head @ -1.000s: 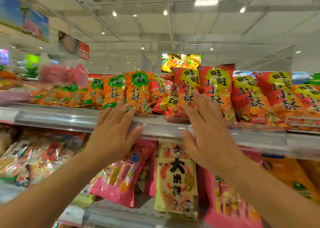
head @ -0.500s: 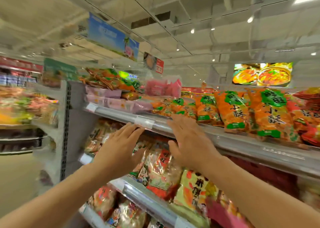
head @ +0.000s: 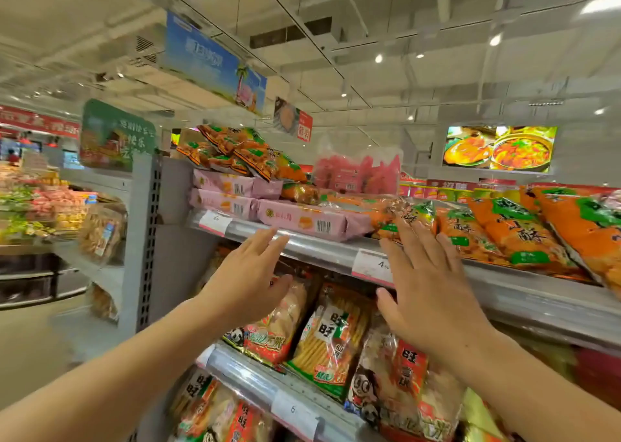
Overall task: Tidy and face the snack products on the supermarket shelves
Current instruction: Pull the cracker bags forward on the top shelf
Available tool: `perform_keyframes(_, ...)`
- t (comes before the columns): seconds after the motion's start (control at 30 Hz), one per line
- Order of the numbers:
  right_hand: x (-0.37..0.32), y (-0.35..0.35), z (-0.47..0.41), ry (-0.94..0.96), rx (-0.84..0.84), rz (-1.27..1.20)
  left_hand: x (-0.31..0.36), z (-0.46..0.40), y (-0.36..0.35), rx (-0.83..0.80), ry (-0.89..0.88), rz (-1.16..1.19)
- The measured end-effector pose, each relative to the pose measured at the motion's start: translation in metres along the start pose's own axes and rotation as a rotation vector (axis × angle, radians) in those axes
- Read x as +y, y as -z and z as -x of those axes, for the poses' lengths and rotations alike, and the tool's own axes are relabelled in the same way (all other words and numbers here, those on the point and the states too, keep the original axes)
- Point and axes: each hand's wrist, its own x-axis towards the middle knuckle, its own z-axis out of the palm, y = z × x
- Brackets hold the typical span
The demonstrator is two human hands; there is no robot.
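Observation:
Both my hands are raised flat in front of the top shelf's front rail [head: 312, 246]. My left hand [head: 247, 280] has straight fingers whose tips reach the rail below the flat pink packs [head: 302, 218]. My right hand [head: 426, 283] is spread open, its fingertips touching an orange-and-green snack bag [head: 403, 216] at the shelf edge. More orange-and-green bags [head: 514, 229] stand in a row to the right. A loose pile of the same bags [head: 242, 152] lies on top of the pink packs at the shelf's left end.
The shelf below holds red, green and clear rice-cracker bags [head: 332, 344] behind a rail with price tags [head: 294, 409]. A grey perforated upright [head: 142, 240] ends the shelving on the left; beyond it an open aisle and produce stands [head: 37, 203]. Pink packs [head: 356, 172] stand further back.
The view has swung left along the shelf, from the red and orange bags to the shelf's left end. Both hands moved left with it and stay flat and empty.

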Motion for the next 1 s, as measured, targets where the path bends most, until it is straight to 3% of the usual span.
perform_keyframes(0.23,-0.066,-0.008,-0.112,0.153,0.082,-0.23,-0.068,-0.062,-0.026,0.028,-0.025,-0.044)
perform_keyframes(0.43,-0.113,-0.026,-0.19,0.132,0.001,-0.188,-0.116,-0.074,-0.012,0.134,-0.379,-0.214)
perform_keyframes(0.5,-0.117,-0.02,-0.213,0.092,0.018,-0.197,-0.132,-0.087,0.009,0.206,-0.418,-0.205)
perform_keyframes(0.77,-0.126,-0.021,-0.31,-0.183,0.026,-0.541,-0.188,-0.178,0.088,0.499,-0.273,0.002)
perform_keyframes(0.83,-0.128,-0.027,-0.323,-0.291,-0.052,-0.645,-0.2,-0.205,0.094,0.464,-0.204,-0.023)
perform_keyframes(1.0,-0.14,-0.043,-0.329,-0.603,-0.261,-1.144,-0.215,-0.248,0.093,0.152,0.074,-0.212)
